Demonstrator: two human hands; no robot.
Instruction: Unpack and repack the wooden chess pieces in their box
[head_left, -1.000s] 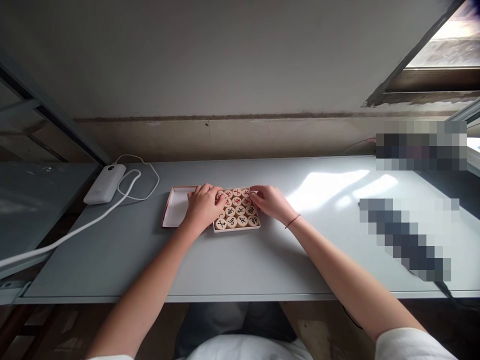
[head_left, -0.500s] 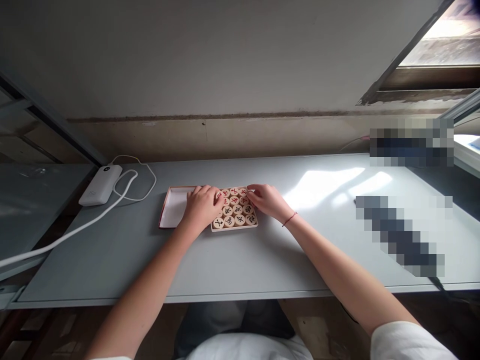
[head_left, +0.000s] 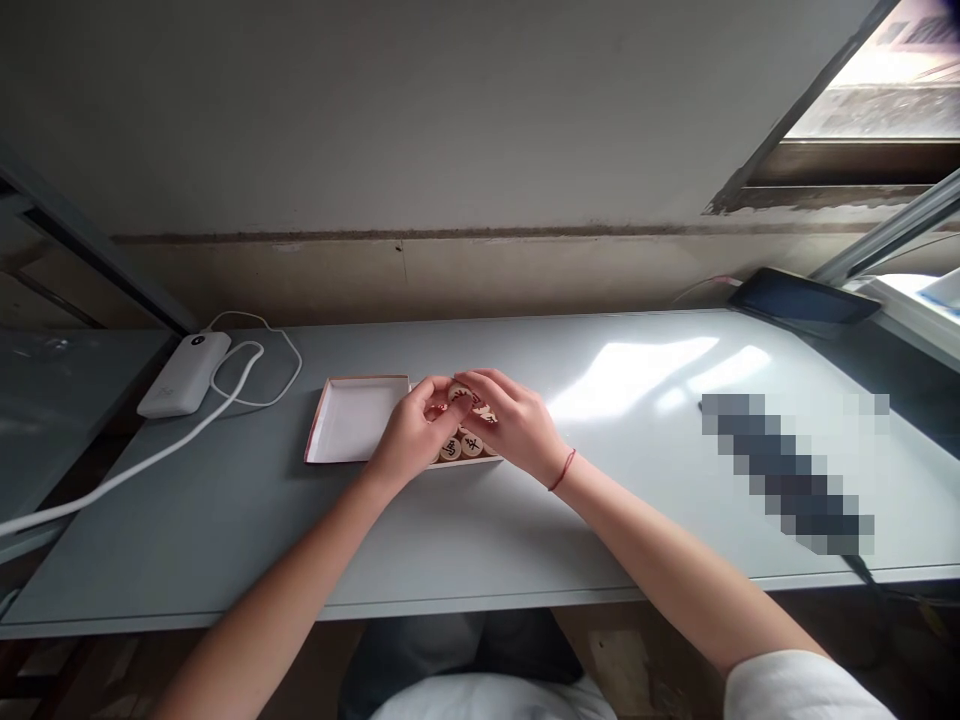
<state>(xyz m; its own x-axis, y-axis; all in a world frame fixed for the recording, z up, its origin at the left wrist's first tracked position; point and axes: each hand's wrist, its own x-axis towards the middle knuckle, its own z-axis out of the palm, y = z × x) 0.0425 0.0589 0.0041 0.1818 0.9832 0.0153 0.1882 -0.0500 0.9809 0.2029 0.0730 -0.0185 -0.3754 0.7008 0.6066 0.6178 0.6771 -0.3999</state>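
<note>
A box (head_left: pixel 480 461) of round wooden Chinese chess pieces (head_left: pixel 472 443) with red and black characters lies in the middle of the desk, largely covered by my hands. My left hand (head_left: pixel 411 432) is closed over its left half, thumb and fingers on a red-marked chess piece (head_left: pixel 459 393). From the right, my right hand (head_left: pixel 523 420) curls its fingers and thumb round the same piece and maybe its neighbours; how many are gripped is hidden. A shallow white-lined lid (head_left: pixel 358 415) lies just left of the box.
A white power bank (head_left: pixel 185 375) with a white cable (head_left: pixel 157 462) sits at the desk's left. A dark tablet-like device (head_left: pixel 802 300) leans in the back right corner. A pixelated dark object (head_left: pixel 787 475) lies on the right. The wall (head_left: pixel 465 275) borders the back.
Both hands have moved together over the box, from its left and right sides. They now grip at least one piece between them. The camera view has shifted slightly.
</note>
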